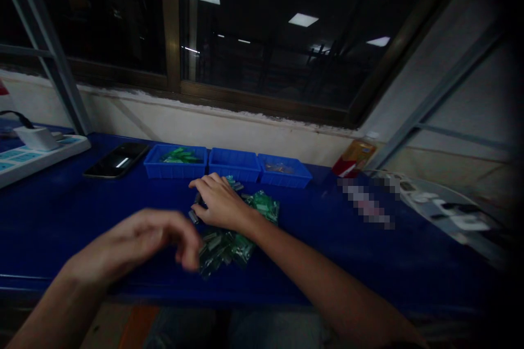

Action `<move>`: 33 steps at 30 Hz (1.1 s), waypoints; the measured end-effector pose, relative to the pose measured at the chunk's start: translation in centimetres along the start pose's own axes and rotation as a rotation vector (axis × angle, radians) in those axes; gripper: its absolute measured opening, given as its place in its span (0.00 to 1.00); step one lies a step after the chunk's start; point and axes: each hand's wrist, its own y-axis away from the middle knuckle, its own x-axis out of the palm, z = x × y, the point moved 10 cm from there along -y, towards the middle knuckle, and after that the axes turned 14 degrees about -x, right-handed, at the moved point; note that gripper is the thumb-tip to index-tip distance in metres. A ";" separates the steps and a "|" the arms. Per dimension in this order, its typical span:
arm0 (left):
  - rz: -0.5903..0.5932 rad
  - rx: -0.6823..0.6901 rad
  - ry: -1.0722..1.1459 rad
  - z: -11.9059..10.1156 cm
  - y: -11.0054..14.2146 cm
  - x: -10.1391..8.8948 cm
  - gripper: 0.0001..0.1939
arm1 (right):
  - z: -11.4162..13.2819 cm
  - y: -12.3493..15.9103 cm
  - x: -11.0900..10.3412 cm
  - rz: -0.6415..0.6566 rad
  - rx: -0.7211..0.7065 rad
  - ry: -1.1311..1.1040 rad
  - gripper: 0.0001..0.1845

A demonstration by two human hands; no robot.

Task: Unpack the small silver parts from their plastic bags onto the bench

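Note:
My right hand (pixel 219 202) reaches over a heap of small parts, its thumb and forefinger apart. Small silvery, oblong parts (pixel 194 216) lie by its thumb, and more lie under and behind the hand. Nearer me, my left hand (pixel 151 234) is in the air above the table, slightly blurred, with its fingers loosely bent and nothing visible in them. Beside its fingertips lies a clear plastic bag (pixel 223 251) of green and silvery parts. Another clear bag with green contents (pixel 266 204) rests right of my right wrist.
Behind the heap stand a blue bin with green pieces (pixel 176 169), a middle blue bin (pixel 234 172) and a blue bin with small thin pieces (pixel 286 177). Leftward lie a phone (pixel 117 161) and a power strip (pixel 53 152). A small box (pixel 354 158) stands at the back right.

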 end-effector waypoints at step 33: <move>-0.312 -0.100 -0.058 0.4 -11.9 -3.4 0.13 | -2.5 2.3 -3.6 -0.243 0.136 0.229 0.20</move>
